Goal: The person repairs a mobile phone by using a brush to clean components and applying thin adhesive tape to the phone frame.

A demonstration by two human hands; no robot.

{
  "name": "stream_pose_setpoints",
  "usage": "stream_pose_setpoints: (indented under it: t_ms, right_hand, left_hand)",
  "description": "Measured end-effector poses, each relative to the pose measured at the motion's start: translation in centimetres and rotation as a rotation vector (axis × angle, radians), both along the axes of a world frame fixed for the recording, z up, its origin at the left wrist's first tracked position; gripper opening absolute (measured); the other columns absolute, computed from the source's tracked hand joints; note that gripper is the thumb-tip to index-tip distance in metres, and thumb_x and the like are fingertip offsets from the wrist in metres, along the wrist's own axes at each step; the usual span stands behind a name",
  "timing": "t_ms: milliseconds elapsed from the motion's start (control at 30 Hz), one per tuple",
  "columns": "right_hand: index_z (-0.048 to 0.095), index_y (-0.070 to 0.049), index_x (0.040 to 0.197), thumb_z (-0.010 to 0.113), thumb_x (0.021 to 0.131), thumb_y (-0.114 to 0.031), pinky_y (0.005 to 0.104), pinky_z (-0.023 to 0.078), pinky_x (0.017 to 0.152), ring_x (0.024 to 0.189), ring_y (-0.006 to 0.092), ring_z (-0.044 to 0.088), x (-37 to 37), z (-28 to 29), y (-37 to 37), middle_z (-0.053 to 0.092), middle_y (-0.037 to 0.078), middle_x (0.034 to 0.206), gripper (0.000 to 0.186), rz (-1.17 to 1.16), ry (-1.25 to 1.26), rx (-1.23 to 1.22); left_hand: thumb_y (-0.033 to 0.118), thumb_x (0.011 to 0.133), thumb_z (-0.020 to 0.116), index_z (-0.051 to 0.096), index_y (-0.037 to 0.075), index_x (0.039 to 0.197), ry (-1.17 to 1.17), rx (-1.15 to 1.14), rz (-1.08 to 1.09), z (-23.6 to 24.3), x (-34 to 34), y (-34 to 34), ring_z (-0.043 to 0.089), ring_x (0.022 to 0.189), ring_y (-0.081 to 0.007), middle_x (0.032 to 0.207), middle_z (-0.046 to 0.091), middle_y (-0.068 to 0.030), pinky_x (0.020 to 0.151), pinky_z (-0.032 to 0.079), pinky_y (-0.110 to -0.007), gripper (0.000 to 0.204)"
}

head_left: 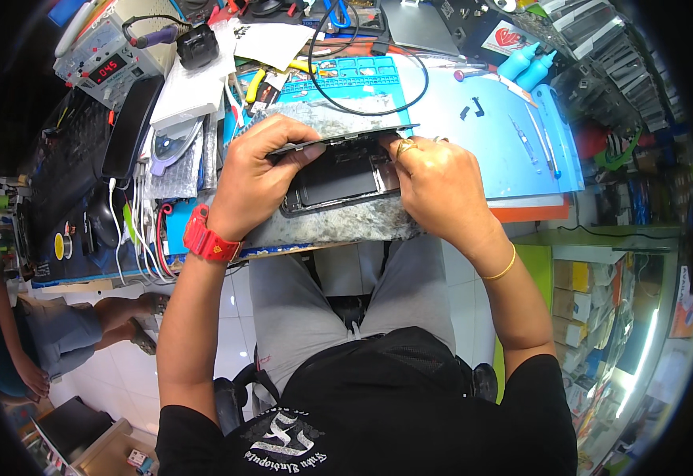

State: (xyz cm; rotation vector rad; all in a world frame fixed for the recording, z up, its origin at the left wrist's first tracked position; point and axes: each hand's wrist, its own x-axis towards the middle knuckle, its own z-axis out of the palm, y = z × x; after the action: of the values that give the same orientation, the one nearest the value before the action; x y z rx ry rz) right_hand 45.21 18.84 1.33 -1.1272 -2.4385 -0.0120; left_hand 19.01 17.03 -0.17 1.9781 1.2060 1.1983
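An opened smartphone body (pixel 331 187) lies on a grey, worn mat (pixel 338 224), its dark battery and inner parts exposed. Its screen panel (pixel 354 138) is raised and tilted along the far side, seen nearly edge-on. My left hand (pixel 253 170) pinches the panel's left end between thumb and fingers. At the right end, my right hand (pixel 442 186) is curled with its fingertips at the gap between panel and body. Those fingertips are partly hidden, so what they grip cannot be made out.
Small black parts (pixel 472 108) lie on the blue mat (pixel 493 155) at right, with a thin screwdriver (pixel 551 151). A black cable (pixel 424 87) loops behind the phone. Yellow-handled pliers (pixel 256 84) and a power supply (pixel 109 67) stand left. Another person (pixel 61 325) is at far left.
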Motion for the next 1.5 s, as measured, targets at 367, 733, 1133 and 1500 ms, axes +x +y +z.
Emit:
stream_pose_setpoints:
  t_ms: [367, 733, 1133, 1500]
  right_hand:
    - [0.077, -0.005, 0.103, 0.064, 0.084, -0.006, 0.0456, 0.055, 0.064, 0.068, 0.0346, 0.069, -0.4, -0.2, 0.2, 0.070, 0.016, 0.076, 0.023, -0.030, -0.089, -0.027]
    - [0.076, -0.004, 0.104, 0.062, 0.084, -0.004, 0.0472, 0.056, 0.066, 0.070, 0.0367, 0.070, -0.6, 0.0, 0.2, 0.071, 0.018, 0.079, 0.025, -0.027, -0.098, -0.063]
    - [0.076, -0.002, 0.107, 0.064, 0.089, -0.005, 0.0464, 0.054, 0.069, 0.074, 0.0374, 0.068, -0.8, 0.1, 0.3, 0.071, 0.018, 0.081, 0.021, -0.024, -0.084, -0.102]
    - [0.074, 0.002, 0.111, 0.064, 0.089, -0.001, 0.0453, 0.054, 0.071, 0.076, 0.0373, 0.069, -1.1, 0.1, 0.0, 0.071, 0.020, 0.081, 0.024, -0.019, -0.064, -0.142]
  left_hand:
    - [-0.005, 0.088, 0.074, 0.071, -0.003, 0.100, -0.050, 0.016, -0.007, -0.2, 0.1, 0.0, 0.066, 0.089, -0.0192, 0.094, 0.070, -0.0082, 0.082, 0.051, -0.031, 0.013]
    - [-0.005, 0.087, 0.075, 0.071, -0.003, 0.100, -0.059, 0.009, -0.012, -0.7, -0.2, 0.3, 0.067, 0.090, -0.0187, 0.096, 0.072, -0.0085, 0.083, 0.052, -0.030, 0.013]
    - [-0.006, 0.087, 0.074, 0.072, -0.003, 0.100, -0.079, 0.012, -0.011, -0.9, -0.5, 0.5, 0.067, 0.089, -0.0174, 0.095, 0.072, -0.0080, 0.082, 0.052, -0.029, 0.013]
    - [-0.002, 0.091, 0.074, 0.072, -0.003, 0.102, -0.129, -0.063, -0.020, -1.0, -0.4, 1.0, 0.066, 0.090, -0.0141, 0.095, 0.072, -0.0061, 0.083, 0.052, -0.028, 0.011]
